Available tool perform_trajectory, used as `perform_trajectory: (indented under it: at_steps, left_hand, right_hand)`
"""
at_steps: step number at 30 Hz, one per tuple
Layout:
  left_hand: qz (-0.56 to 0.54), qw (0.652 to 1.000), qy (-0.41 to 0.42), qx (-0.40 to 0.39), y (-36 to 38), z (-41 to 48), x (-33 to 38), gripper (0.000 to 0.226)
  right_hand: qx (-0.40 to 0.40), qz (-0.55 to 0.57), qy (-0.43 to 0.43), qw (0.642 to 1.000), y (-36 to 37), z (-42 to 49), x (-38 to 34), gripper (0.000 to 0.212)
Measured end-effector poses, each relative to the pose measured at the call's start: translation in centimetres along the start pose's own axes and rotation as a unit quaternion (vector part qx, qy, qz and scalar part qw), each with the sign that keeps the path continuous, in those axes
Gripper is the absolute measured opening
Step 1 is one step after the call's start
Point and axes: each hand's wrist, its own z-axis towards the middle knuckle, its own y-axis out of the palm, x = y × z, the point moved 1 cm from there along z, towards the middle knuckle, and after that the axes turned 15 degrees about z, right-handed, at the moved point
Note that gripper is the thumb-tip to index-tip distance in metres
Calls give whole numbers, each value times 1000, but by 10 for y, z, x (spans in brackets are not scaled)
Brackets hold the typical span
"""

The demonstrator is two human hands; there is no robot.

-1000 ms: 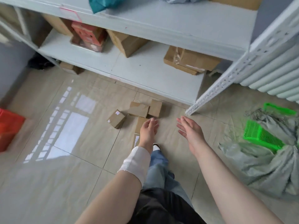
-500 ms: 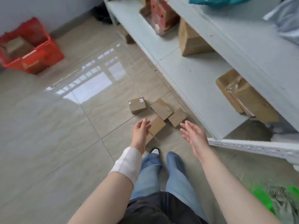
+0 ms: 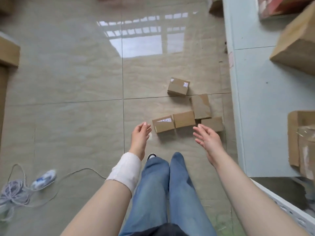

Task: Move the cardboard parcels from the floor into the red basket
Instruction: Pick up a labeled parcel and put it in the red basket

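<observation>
Several small cardboard parcels lie close together on the tiled floor beside the shelf: one with white labels [image 3: 178,86] farthest off, a taped one [image 3: 201,106], a plain one [image 3: 184,119], one with a white label [image 3: 163,124] and one [image 3: 213,123] by the shelf edge. My left hand [image 3: 140,137] hovers just left of the labelled parcel, fingers relaxed, holding nothing. My right hand [image 3: 206,136] is spread open just in front of the parcel by the shelf. The red basket is out of view.
A pale shelf board [image 3: 265,92] with larger cardboard boxes [image 3: 296,43] runs along the right. A brown box [image 3: 8,53] stands at the left edge. A cord with a blue-white bundle [image 3: 42,179] lies on the floor at lower left. My jeans-clad legs [image 3: 163,188] are below.
The view has swung left and down, so the shelf now runs along the right and the red basket has left the frame. Both hands stay open near the parcels.
</observation>
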Motion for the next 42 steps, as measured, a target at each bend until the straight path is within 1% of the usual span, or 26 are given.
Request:
perform_trajectory:
  at_steps: [4, 7, 13, 16, 19, 21, 23, 26, 29, 32, 34, 35, 37, 40, 42]
  left_hand:
    - [8, 1000, -20, 11, -2, 47, -52, 39]
    - [30, 999, -28, 9, 8, 120, -104, 41]
    - [87, 995, -38, -20, 46, 292, -210, 67]
    - [101, 993, -40, -36, 67, 365, -242, 77]
    - [111, 992, -34, -47, 84, 414, -267, 80]
    - [108, 992, -18, -62, 92, 433, -278, 83]
    - [84, 994, -2, -75, 98, 442, -284, 86]
    - [74, 995, 13, -72, 102, 446, -287, 71]
    - [80, 995, 18, -62, 98, 446, -287, 65]
    - [78, 995, 14, -52, 92, 450, -285, 66]
    - [70, 996, 10, -47, 90, 454, -284, 73]
    - [68, 997, 6, -48, 90, 456, -285, 78]
    - [67, 996, 4, -51, 92, 459, -288, 83]
    - [59, 996, 21, -57, 96, 461, -294, 71]
    - [47, 996, 27, -70, 98, 463, -296, 64]
  right_hand:
    - [-6, -54, 20, 998, 8, 47, 49, 38]
    - [-8, -106, 16, 994, 11, 117, 100, 38]
    - [-30, -173, 2, 985, 9, 275, 207, 47]
    - [-40, -198, -23, 979, 9, 341, 241, 48]
    - [-60, -245, -66, 965, 12, 389, 260, 48]
    - [-64, -270, -96, 956, 13, 407, 268, 46]
    - [-60, -305, -123, 942, 15, 415, 273, 44]
    - [-56, -353, -141, 923, 20, 419, 279, 43]
    - [-43, -389, -156, 907, 26, 421, 284, 43]
    - [-33, -435, -168, 884, 33, 425, 290, 46]
    - [-35, -445, -169, 878, 37, 428, 295, 50]
    - [-36, -440, -162, 882, 40, 428, 298, 52]
    - [-32, -403, -128, 906, 43, 431, 309, 58]
    - [-20, -324, -64, 944, 45, 439, 327, 66]
    - [-28, -310, -57, 949, 45, 447, 332, 67]
